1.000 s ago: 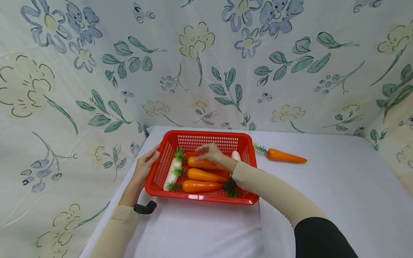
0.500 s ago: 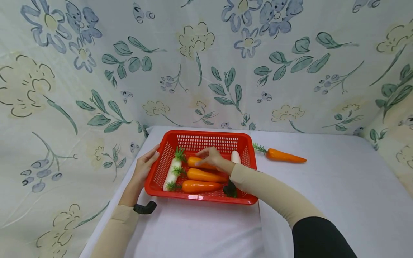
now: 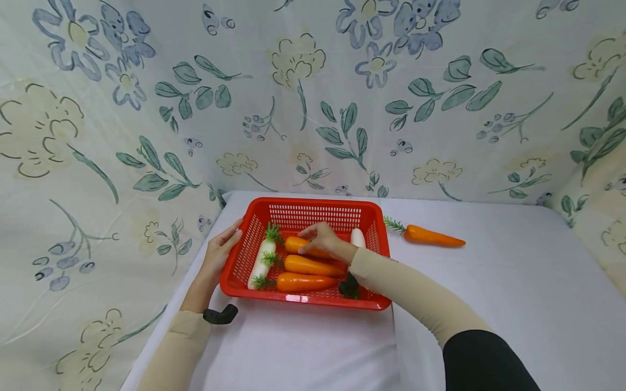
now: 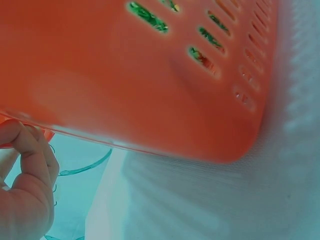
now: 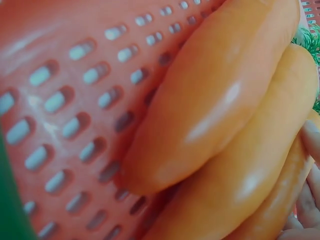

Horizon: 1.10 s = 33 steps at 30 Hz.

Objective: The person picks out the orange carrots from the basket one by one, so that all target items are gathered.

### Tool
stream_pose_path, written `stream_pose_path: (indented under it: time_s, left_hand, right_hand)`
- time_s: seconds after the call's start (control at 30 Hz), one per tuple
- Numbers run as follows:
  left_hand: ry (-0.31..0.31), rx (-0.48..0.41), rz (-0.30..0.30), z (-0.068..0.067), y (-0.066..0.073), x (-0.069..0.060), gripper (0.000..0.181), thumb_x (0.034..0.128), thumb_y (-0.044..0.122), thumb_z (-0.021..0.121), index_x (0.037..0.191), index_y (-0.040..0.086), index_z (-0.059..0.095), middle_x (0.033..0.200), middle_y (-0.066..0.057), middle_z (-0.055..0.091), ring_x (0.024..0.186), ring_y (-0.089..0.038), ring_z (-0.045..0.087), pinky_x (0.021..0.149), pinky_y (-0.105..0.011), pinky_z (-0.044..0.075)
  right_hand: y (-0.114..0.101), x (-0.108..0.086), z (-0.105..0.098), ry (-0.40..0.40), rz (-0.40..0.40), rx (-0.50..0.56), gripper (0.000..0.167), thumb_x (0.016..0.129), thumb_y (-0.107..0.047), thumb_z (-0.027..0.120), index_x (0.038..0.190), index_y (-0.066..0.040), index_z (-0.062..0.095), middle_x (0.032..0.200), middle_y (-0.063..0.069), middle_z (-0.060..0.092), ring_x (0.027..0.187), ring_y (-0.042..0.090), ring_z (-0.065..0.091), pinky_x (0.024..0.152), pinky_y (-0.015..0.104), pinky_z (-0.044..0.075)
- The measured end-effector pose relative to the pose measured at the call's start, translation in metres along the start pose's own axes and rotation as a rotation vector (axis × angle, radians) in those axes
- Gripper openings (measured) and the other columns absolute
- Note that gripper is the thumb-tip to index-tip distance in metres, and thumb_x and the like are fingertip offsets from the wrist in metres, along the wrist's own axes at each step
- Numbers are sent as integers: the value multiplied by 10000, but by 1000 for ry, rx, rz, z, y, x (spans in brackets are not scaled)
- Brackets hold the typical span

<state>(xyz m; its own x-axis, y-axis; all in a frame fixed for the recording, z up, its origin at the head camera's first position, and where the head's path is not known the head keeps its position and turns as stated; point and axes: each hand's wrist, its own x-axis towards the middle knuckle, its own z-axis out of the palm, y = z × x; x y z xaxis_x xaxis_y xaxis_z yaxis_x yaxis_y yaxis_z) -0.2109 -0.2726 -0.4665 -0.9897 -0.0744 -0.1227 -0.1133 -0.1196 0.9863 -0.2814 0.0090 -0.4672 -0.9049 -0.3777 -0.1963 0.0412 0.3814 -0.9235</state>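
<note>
A red basket holds three carrots lying crosswise, front, middle and back. At its left lies a white radish; a second white vegetable is partly covered at the right. My left hand grips the basket's left rim, its fingers bent round the edge in the left wrist view. With thumb and fingers my right hand pinches the back carrot, whose right end is hidden under the hand. In the right wrist view, fingertips touch that carrot.
Another carrot with green leaves lies on the white table, right of the basket. Something dark green sits in the basket's front right corner. A flowered cloth hangs behind and at the sides.
My right hand has come down onto the back carrot from just above it, and its fingers have closed on it. My left hand and the basket have not moved.
</note>
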Motion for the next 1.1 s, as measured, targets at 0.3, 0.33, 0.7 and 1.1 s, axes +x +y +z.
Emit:
stream_pose_path:
  time_s: [0.3,0.33,0.7,1.1]
  left_hand:
    - [0,29,-16,0,3,0,545,999,345,609,1514,250,456,1522,-87,449,1060,-133,651,852,-301,565]
    - [0,31,-18,0,3,0,545,999,349,608,1514,254,456,1523,-85,448,1063,-135,650,853,-300,564]
    - [5,25,-9,-1,2,0,567,993,341,623,1516,211,451,1524,-97,443,1061,-107,636,858,-275,562]
    - [-23,18,-1,4,10,-6,527,1034,239,563,1532,161,411,1536,-147,410,1072,-123,636,852,-278,567]
  right_hand:
    - [-5,-5,-4,-40,-33,-2,342,807,-24,823,1140,-17,748,1251,102,657,1138,205,527,904,278,528]
    - [-6,-5,-4,-44,-46,-6,343,802,-23,826,1137,-13,749,1244,103,662,1111,207,529,856,258,531]
    - [-36,-19,-13,-102,-58,5,381,760,11,850,1127,1,749,1240,129,666,1052,265,650,803,317,581]
    - [-61,-36,-34,-134,-116,-38,399,764,-35,862,1148,-34,751,1237,95,664,1006,256,646,770,316,587]
